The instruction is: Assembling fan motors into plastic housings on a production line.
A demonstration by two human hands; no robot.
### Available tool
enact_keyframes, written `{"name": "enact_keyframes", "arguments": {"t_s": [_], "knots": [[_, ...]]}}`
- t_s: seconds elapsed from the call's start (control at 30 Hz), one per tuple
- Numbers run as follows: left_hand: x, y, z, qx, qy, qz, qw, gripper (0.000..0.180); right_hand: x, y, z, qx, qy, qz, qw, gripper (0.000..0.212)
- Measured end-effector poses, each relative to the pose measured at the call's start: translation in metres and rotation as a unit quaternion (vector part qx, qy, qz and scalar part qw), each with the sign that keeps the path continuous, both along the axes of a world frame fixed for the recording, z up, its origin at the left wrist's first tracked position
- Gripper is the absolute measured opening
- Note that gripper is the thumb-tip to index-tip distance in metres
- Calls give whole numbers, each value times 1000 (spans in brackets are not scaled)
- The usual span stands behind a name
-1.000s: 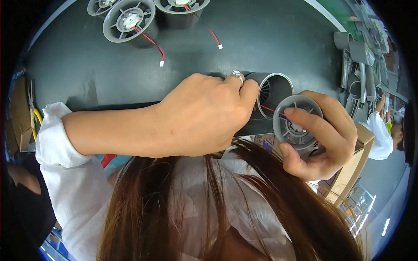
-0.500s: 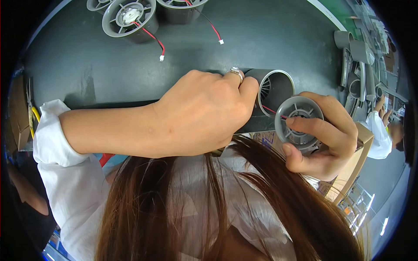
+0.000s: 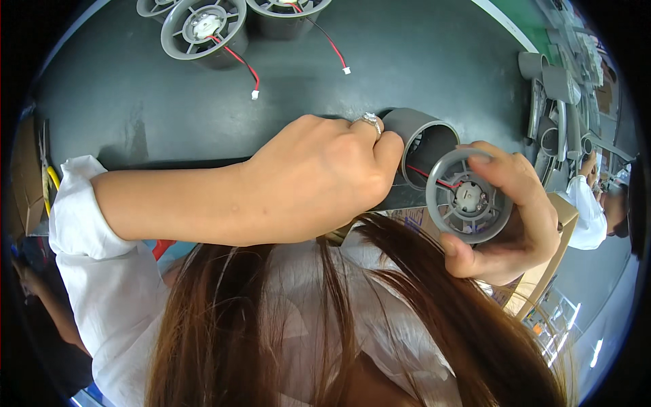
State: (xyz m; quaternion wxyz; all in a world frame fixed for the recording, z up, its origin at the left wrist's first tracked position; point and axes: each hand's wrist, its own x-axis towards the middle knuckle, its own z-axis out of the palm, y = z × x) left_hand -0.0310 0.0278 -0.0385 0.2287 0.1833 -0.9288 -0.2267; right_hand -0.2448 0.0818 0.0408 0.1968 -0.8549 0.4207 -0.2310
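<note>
My left hand [image 3: 332, 163], a ring on one finger, is closed round the back of a grey plastic tube [image 3: 415, 126]. The tube lies on its side at the table's near edge, its open end facing right. In my right hand [image 3: 522, 210] I grip a round grey spoked motor mount [image 3: 500, 224] by its rim between fingers and thumb. A small silver motor [image 3: 469, 197] sits at the mount's centre. From it a red wire [image 3: 439, 180] runs into the tube's mouth. The mount is beside the opening, apart from the tube, and the wire's far end is hidden inside.
Several grey housings [image 3: 203, 30] with motors and red-black leads stand at the far left of the dark table [image 3: 420, 61]. Loose grey parts [image 3: 559, 102] are piled at the right. A cardboard box [image 3: 559, 224] is below the right edge; a co-worker's white sleeve [image 3: 586, 214] shows beyond.
My right hand has turned the motor mount so its motor shows more fully, and the index finger has moved from its centre to the rim. The left hand stays on the tube.
</note>
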Motion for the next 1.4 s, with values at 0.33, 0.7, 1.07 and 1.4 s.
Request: {"name": "enact_keyframes", "arguments": {"t_s": [0.33,0.7,1.07,1.4], "knots": [[2,-11,1,215,2,-65,975,18,1,-33,-35,-36,-133,79,987,68],[-1,-19,3,302,13,-54,952,21,15,-22,-74,80,-421,-69,901,57],[0,-18,6,273,-11,-39,961,18,12,-23,-82,99,-480,-91,867,51],[-3,-20,12,210,-32,-15,977,17,6,-27,-85,111,-509,-73,850,58]]}}
